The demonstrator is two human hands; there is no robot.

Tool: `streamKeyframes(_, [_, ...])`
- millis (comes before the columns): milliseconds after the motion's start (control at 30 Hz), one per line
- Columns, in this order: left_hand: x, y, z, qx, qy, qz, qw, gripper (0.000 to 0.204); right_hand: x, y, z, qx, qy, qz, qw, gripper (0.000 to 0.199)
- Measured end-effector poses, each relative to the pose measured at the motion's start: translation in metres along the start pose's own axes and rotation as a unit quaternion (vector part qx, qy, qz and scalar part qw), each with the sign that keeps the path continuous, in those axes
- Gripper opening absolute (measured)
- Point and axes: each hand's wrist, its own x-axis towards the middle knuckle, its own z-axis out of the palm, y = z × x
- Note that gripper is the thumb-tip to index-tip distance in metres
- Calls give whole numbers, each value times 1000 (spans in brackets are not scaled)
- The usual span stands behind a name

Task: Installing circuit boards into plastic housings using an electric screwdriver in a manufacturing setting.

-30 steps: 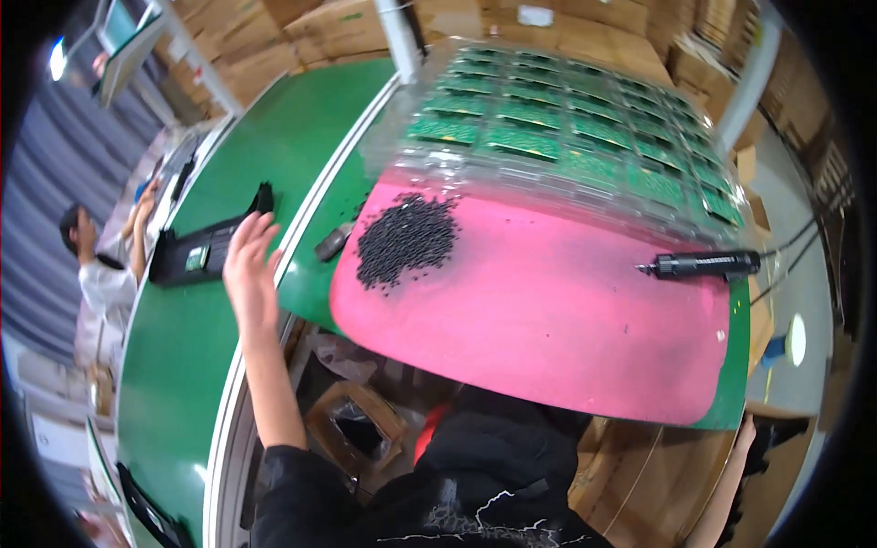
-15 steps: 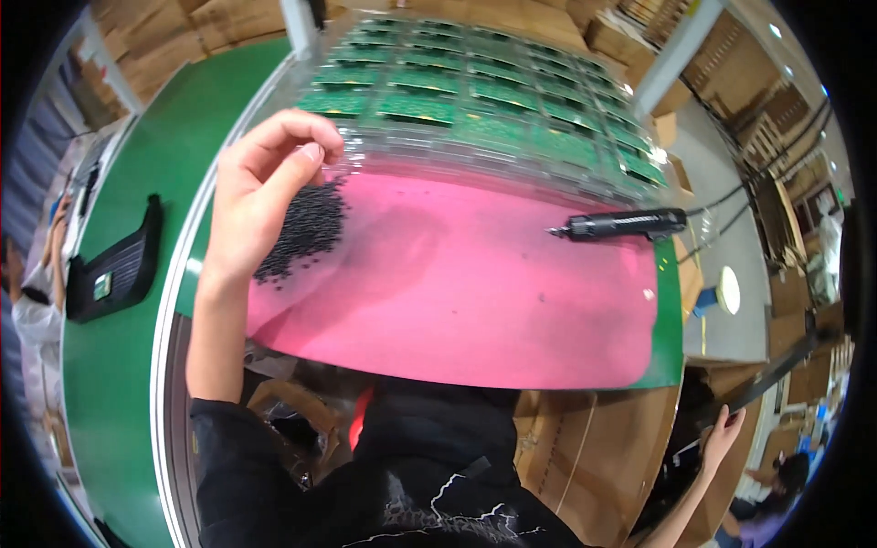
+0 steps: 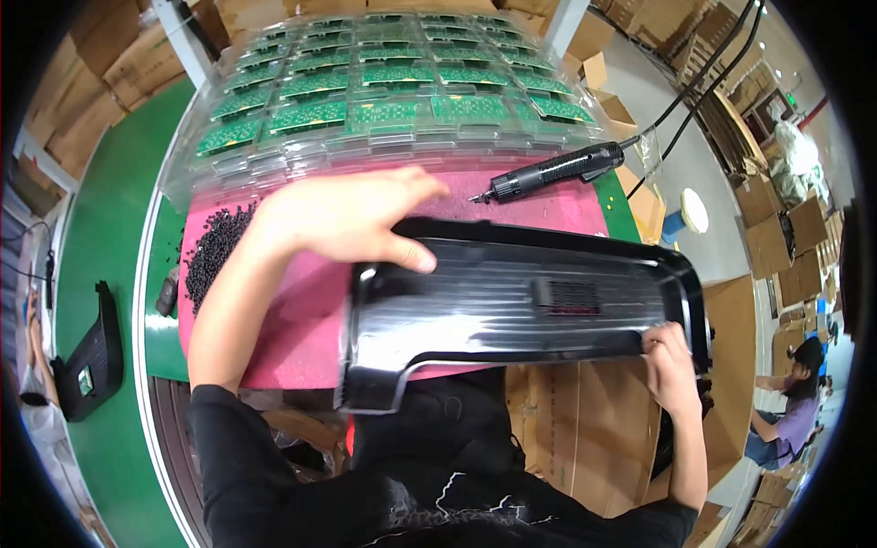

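Note:
A large black plastic housing panel (image 3: 475,301), shallow with raised edges, ribs and a small grille, lies tilted above the near side of the pink mat (image 3: 292,315). My right hand (image 3: 671,370) is closed on its near edge at the right. My left hand (image 3: 338,215) is at the panel's far left corner, thumb over the edge and fingers stretched apart, slightly blurred. Beside my left forearm is a pile of small black screws (image 3: 217,251). A black electric screwdriver (image 3: 557,172) rests on the mat beyond the panel.
Stacked clear trays (image 3: 393,137) of green circuit boards stand along the far side. On the green conveyor at left sits another black panel (image 3: 91,361) with a small board. Cardboard boxes (image 3: 731,365) stand at the right. People are at both sides.
My right hand has brought the black panel from the lower right over the mat. My left hand has moved right from above the screws to the panel's corner, its fingers spreading. The view has shifted.

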Motion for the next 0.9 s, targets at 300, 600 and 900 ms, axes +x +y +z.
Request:
streamKeyframes(300, [-13, -15, 8, 34, -32, -83, 995, 35, 171, -31, 17, 85, 70, -97, 989, 25])
streamKeyframes(600, [-25, -12, 1, 93, -107, -160, 977, 32, 315, 2, 74, -71, 104, -6, 992, 40])
streamKeyframes(900, [-35, -8, -23, 33, 4, -143, 989, 37, 330, -1, 82, -140, 154, -51, 977, 38])
